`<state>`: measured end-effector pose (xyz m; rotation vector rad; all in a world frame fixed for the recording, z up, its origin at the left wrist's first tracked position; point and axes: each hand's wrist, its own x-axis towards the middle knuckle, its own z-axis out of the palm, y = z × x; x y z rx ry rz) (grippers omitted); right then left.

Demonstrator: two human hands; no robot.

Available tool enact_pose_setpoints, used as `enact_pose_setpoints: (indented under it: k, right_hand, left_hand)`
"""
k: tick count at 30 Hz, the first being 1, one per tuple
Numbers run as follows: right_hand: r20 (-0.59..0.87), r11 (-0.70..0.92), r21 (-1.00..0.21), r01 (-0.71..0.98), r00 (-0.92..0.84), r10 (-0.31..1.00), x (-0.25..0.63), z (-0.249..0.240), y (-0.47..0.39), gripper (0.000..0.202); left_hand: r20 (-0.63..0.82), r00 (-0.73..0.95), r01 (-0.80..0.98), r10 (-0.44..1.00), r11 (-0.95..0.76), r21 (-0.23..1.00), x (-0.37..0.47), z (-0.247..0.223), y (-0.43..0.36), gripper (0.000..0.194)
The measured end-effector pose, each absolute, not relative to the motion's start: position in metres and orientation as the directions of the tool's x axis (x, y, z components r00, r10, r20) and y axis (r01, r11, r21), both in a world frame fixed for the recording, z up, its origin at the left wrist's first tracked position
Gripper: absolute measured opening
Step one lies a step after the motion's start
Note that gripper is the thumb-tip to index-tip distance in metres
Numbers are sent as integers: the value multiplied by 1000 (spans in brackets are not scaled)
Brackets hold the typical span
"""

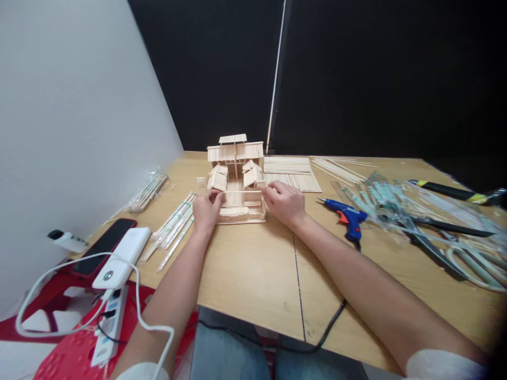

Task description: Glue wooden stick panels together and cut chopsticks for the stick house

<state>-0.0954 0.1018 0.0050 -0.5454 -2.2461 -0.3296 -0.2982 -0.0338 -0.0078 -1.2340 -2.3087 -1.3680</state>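
Note:
A model house of thin wooden sticks (235, 153) stands on the wooden table, with small roofed parts and a low front fence (241, 212). At the front left of the model, my left hand (207, 210) has its fingertips pinched together on one end of a thin horizontal stick (242, 193). My right hand (283, 202) is at the other end of that stick, its thumb and fingers pressed together by the model's right side. The fingertips hide both stick ends.
A blue glue gun (348, 215) lies right of my right hand. Stick panels (291, 173) lie behind. Bagged sticks (172, 224) are on the left; pliers, scissors (475, 268) and plastic bags are far right. A power bank (122, 257) and phone (105, 247) are front left.

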Motion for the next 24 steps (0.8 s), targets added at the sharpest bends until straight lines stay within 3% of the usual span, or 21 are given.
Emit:
enact_pose_setpoints:
  k: [24]
  right_hand:
    - [719,863,66,501,-624,307,-95,7,102,27]
  left_hand:
    - [530,-635,728,563,206,654,-298,-7,-34,23]
